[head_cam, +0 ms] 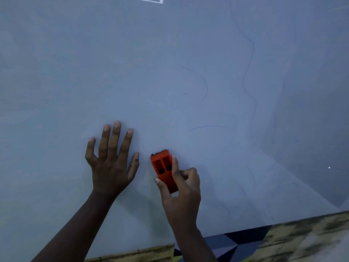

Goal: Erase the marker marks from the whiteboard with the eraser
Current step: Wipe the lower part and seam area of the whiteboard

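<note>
A large pale whiteboard (132,63) fills most of the head view. Faint blue marker marks (250,69) wind down its right side, with a short curve (205,87) and a thin line (209,126) nearer the middle. My right hand (181,193) grips an orange eraser (164,168) between thumb and fingers, its dark pad against the board at lower centre. My left hand (111,157) rests flat on the board just left of the eraser, fingers spread.
The board's lower edge (283,222) runs across the bottom right. Below it lie a worn wooden surface (311,241) and a dark blue patterned patch (236,244). A white line (151,0) shows at the top.
</note>
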Available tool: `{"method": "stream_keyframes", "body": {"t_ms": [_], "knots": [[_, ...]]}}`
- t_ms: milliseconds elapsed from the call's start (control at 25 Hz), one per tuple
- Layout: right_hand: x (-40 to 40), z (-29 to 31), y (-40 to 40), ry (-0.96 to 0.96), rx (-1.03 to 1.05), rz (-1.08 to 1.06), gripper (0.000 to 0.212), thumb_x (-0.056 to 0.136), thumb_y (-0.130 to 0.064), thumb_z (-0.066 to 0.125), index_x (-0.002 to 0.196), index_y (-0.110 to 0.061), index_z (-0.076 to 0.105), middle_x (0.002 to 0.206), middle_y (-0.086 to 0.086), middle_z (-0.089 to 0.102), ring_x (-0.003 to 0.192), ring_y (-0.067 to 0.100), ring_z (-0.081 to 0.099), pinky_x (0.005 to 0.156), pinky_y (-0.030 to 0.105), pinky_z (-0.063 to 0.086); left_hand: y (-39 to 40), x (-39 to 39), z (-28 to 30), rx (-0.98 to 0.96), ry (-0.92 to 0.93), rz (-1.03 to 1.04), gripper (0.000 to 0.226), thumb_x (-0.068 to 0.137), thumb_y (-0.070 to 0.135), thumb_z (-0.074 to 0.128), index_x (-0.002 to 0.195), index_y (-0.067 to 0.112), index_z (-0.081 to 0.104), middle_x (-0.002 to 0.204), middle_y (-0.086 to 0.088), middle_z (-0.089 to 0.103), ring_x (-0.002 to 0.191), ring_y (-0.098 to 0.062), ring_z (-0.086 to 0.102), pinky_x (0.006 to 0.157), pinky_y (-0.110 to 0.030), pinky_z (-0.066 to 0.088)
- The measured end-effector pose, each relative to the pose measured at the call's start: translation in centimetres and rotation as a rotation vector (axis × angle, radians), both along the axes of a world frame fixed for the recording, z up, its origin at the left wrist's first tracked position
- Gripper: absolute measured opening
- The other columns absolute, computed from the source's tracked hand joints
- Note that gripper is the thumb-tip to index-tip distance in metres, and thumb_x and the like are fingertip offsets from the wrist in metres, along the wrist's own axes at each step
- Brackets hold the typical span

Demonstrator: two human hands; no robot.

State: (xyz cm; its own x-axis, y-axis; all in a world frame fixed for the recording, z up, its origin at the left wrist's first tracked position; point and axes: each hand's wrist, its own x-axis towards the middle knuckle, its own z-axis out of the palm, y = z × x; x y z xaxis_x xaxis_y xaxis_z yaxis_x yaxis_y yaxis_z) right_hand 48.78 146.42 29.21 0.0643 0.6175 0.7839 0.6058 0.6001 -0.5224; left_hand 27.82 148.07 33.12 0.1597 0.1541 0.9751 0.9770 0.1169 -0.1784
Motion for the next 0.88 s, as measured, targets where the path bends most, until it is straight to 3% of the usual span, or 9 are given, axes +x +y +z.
{"method": "stream_keyframes", "body": {"t_ms": [120,200,320,440,520,680,760,880], "knots": [[1.0,1.2,0.3,-0.049,0.028,0.007,0.079,0.087,-0.061,0.067,0.157,-0.047,0.033,0.104,-0.007,0.044,0.092,0.013,0.05,0.069,0.039,0.058,0.0,-0.1,0.1,0.002,0.001,0.006,0.069,0.106,0.042,0.05,0.166,0.012,0.033,0.175,-0.016,0.022,0.163,-0.033,0.02,0.126,-0.055,0.017],[1.9,3.5,1.0,0.023,0.017,0.018,0.079,0.085,-0.061,0.068,0.156,-0.046,0.037,0.102,-0.007,0.044,0.09,0.015,0.054,0.071,0.041,0.059,-0.1,0.1,0.1,0.013,0.001,0.002,0.068,0.106,0.041,0.05,0.165,0.012,0.035,0.174,-0.016,0.025,0.162,-0.033,0.022,0.127,-0.054,0.015],[4.5,7.3,2.7,0.229,0.016,0.028,0.073,0.081,-0.058,0.073,0.149,-0.041,0.051,0.097,-0.006,0.043,0.083,0.016,0.059,0.074,0.041,0.06,-0.2,0.2,0.2,0.01,0.003,-0.002,0.068,0.106,0.04,0.051,0.165,0.012,0.035,0.174,-0.016,0.026,0.162,-0.033,0.023,0.127,-0.054,0.015],[8.1,8.7,4.2,0.496,-0.011,0.03,0.066,0.082,-0.051,0.082,0.141,-0.038,0.057,0.099,-0.001,0.051,0.083,0.004,0.063,0.075,0.037,0.062,-0.2,0.0,0.1,-0.002,0.004,-0.003,0.068,0.106,0.04,0.051,0.166,0.013,0.034,0.174,-0.016,0.025,0.162,-0.033,0.023,0.127,-0.056,0.016],[10.7,8.2,4.8,0.726,-0.091,-0.014,0.066,0.084,-0.043,0.082,0.143,-0.04,0.054,0.106,0.0,0.062,0.085,-0.002,0.064,0.087,0.039,0.062,-0.2,0.1,0.1,0.0,0.005,0.004,0.068,0.106,0.04,0.051,0.166,0.013,0.034,0.174,-0.016,0.025,0.162,-0.033,0.023,0.127,-0.056,0.016],[13.9,7.5,5.2,1.17,-0.268,0.108,0.071,0.088,-0.034,0.082,0.151,-0.031,0.05,0.123,-0.01,0.072,0.11,0.011,0.071,0.099,0.049,0.058,-0.2,0.1,0.0,0.0,0.003,0.008,0.069,0.106,0.04,0.051,0.166,0.013,0.034,0.174,-0.016,0.025,0.162,-0.033,0.022,0.127,-0.056,0.016],[13.6,8.0,5.3,1.214,-0.269,0.137,0.07,0.089,-0.034,0.081,0.152,-0.03,0.05,0.123,-0.012,0.072,0.114,0.014,0.07,0.099,0.048,0.058,-0.2,0.1,0.0,-0.004,0.003,0.012,0.069,0.105,0.039,0.052,0.166,0.012,0.033,0.174,-0.016,0.025,0.162,-0.033,0.023,0.127,-0.056,0.016],[11.5,10.2,5.5,1.064,-0.159,0.062,0.069,0.087,-0.037,0.083,0.149,-0.032,0.053,0.103,-0.011,0.076,0.096,0.004,0.068,0.101,0.045,0.057,-0.2,0.2,0.1,-0.002,0.001,-0.004,0.068,0.105,0.038,0.052,0.166,0.013,0.035,0.173,-0.016,0.027,0.162,-0.033,0.024,0.125,-0.058,0.019]]}}
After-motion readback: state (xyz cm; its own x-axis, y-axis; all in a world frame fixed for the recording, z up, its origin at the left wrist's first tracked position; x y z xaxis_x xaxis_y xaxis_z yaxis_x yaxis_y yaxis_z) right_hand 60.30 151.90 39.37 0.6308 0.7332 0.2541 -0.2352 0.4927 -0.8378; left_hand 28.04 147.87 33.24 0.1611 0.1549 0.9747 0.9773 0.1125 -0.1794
